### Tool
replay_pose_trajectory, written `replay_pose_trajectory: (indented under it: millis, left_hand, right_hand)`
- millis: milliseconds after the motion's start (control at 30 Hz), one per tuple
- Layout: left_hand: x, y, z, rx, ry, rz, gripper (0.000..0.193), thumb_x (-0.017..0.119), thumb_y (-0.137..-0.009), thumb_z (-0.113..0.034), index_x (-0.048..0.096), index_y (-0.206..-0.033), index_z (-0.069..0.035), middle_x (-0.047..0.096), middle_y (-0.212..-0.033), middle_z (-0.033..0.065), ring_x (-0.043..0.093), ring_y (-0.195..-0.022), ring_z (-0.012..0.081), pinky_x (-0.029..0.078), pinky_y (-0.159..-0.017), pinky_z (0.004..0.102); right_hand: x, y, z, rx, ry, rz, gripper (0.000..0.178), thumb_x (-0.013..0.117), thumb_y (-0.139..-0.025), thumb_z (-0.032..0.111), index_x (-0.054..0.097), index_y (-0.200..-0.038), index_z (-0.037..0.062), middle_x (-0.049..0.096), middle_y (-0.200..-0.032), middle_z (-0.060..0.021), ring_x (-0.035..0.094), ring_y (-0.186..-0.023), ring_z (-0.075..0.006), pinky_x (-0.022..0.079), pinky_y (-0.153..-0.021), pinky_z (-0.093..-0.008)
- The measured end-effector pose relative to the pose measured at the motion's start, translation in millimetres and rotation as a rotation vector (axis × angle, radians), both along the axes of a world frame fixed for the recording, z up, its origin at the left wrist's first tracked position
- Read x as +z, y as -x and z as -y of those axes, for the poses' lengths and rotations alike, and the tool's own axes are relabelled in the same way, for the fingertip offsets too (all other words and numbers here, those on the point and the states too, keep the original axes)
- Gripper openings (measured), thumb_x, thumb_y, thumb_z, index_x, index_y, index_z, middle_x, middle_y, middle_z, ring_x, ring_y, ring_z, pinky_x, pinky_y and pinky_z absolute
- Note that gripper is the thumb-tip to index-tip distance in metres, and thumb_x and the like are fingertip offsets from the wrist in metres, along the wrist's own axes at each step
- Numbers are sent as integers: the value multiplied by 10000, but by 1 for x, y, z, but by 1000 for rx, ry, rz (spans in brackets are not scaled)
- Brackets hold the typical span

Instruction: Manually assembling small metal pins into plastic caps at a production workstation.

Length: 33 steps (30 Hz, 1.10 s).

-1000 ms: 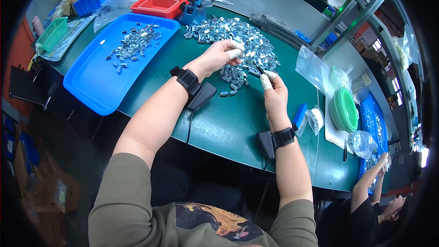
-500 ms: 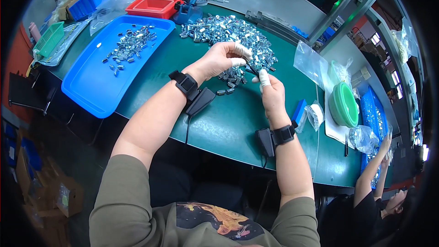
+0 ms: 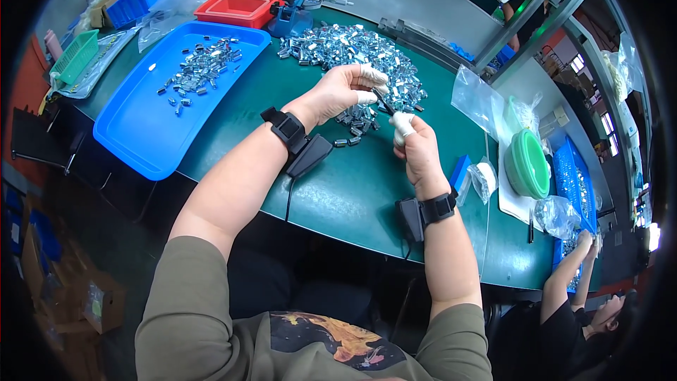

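Landmark: pile (image 3: 352,53) of small shiny metal clips, heaped on the green table (image 3: 338,190).
Left hand (image 3: 337,92): raised just in front of the pile, fingers curled inward, white-taped fingertips (image 3: 370,74) pinched on the upper end of a thin dark tool (image 3: 384,104).
Right hand (image 3: 417,144): in front of the pile and to its right, closed into a loose fist, taped thumb tip (image 3: 402,123) pressed by the tool's lower end.
Tool: slanted between the two hands, held above the pile's near edge; whether a clip sits on it I cannot tell.
Wrists: black strap with a dark box on each.
Blue tray (image 3: 169,99): left of the pile, a scatter of clips in its far half.
Red bin (image 3: 240,8): behind the pile, to its left.
Green lid (image 3: 529,166): well right of the pile.
Other person's hand (image 3: 584,240): far right of the pile, by a blue basket (image 3: 575,183).
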<state>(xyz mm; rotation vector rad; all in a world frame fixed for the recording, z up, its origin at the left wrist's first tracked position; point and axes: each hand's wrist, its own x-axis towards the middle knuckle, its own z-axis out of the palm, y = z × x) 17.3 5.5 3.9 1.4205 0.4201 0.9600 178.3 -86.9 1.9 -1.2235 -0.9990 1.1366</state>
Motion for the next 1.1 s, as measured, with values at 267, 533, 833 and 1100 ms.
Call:
replay_pose_trajectory:
  millis: [267, 533, 833, 1100]
  left_hand:
    - [-3, -1, -3, 5, 3, 11, 313, 610, -722, 37, 576, -1025, -36, 605, -973, 62, 566, -919, 129, 445, -842, 256]
    - [-2, 1, -2, 47, 10, 27, 286, 600, -725, 43, 575, -1002, -27, 604, -961, 63, 571, -911, 134, 445, -834, 258]
    - [-1, 0, -2, 34, 12, 29, 275, 616, -731, 17, 582, -1000, -30, 609, -953, 61, 568, -910, 127, 445, -838, 259]
    - [-2, -1, -1, 25, 11, 42, 275, 616, -735, 14, 579, -1004, -31, 610, -947, 61, 570, -903, 125, 448, -835, 259]
  right_hand:
    - [-1, -6, -2, 45, 30, -31, 195, 528, -851, 225, 547, -828, 32, 405, -551, 30, 322, -428, -49, 245, -386, -199]
    - [-4, -3, -3, 49, 19, 23, 169, 537, -846, 202, 545, -846, 33, 428, -570, 23, 335, -436, -54, 250, -390, -196]
    - [-5, 2, -4, 18, -29, 48, 198, 519, -857, 232, 542, -844, 35, 435, -563, 23, 338, -426, -51, 248, -383, -197]
    - [-11, 3, -5, -38, -103, 169, 249, 496, -872, 276, 551, -817, 40, 431, -546, 26, 327, -404, -48, 252, -373, -201]
